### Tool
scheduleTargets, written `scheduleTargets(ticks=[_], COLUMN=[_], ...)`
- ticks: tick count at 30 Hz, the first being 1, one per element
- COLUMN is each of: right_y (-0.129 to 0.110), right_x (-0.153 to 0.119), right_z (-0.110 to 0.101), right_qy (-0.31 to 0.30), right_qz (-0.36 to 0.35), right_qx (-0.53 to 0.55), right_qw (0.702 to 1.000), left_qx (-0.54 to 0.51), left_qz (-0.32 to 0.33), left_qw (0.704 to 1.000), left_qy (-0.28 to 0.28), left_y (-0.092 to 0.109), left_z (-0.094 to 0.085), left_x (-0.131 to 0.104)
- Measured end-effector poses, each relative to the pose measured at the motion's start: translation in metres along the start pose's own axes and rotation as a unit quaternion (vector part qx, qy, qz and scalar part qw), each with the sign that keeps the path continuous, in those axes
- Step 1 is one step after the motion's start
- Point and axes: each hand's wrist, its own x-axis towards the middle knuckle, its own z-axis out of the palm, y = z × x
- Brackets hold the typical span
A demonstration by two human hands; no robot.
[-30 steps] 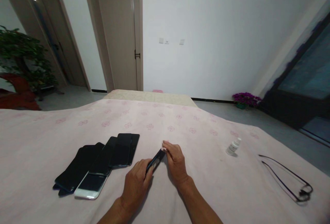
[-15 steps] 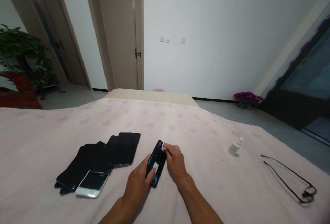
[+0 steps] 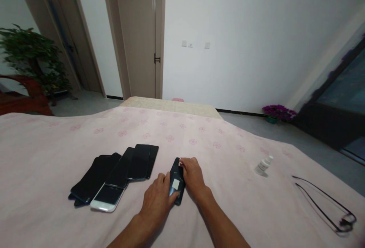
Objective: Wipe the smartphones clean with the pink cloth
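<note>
A dark smartphone (image 3: 176, 187) with a pale square reflection or patch lies in front of me, its top pointing away. My left hand (image 3: 160, 193) grips it along the left side, thumb across its lower part. My right hand (image 3: 194, 174) is closed in a pinch at the phone's upper right, pressing a small whitish wipe (image 3: 180, 162) against it. Most of the wipe is hidden by the fingers. To the left, several dark phones (image 3: 118, 170) overlap in a fanned pile, with a white-edged phone (image 3: 107, 199) at its near side.
On the pink flowered cloth (image 3: 228, 191), a small white spray bottle (image 3: 264, 165) stands to the right. Beyond it lie black-framed glasses (image 3: 325, 206) with their arms extended. A red wooden chair (image 3: 27, 94), a potted plant (image 3: 34, 59) and purple flowers (image 3: 278, 112) are past the cloth.
The held phone has turned flatter, showing more of its dark face and pale patch. My left hand has shifted slightly right with it; the camera view has swung a little left.
</note>
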Motion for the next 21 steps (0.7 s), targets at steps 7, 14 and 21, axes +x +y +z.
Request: scheduleTargets(ticks=[7, 14, 21], right_y=[-0.009, 0.003, 0.0], right_x=[0.005, -0.004, 0.018], right_z=[-0.007, -0.018, 0.0], right_qy=[-0.076, -0.085, -0.065], right_qz=[-0.071, -0.076, -0.038], right_qx=[-0.005, -0.005, -0.065], right_qw=[0.995, 0.993, 0.995], left_qx=[-0.014, -0.009, 0.014], left_qz=[0.027, 0.061, 0.056], left_qw=[0.999, 0.995, 0.996], left_qy=[-0.038, -0.073, -0.069], left_y=[-0.001, -0.006, -0.005], left_z=[-0.011, -0.02, -0.016], left_x=[-0.001, 0.002, 0.003])
